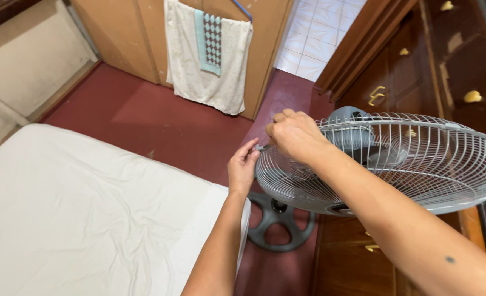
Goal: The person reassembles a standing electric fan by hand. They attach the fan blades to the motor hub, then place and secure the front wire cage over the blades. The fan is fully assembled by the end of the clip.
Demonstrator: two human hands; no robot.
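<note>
A grey standing fan with a round wire grille (418, 164) fills the right half of the view, tilted face-up. My right hand (293, 134) rests on the grille's left rim with the fingers curled over a small clip there. My left hand (243, 167) is just below and left of it, pinching the same rim edge between thumb and fingers. The fan's blades and hub (348, 123) show through the wires. Its round grey base (278, 222) stands on the floor below.
A white-sheeted mattress (78, 208) lies at the left on the dark red floor (160, 118). Dark wooden drawers with brass handles (418, 60) stand behind the fan. Towels (207, 55) hang on a wooden cabinet at the back.
</note>
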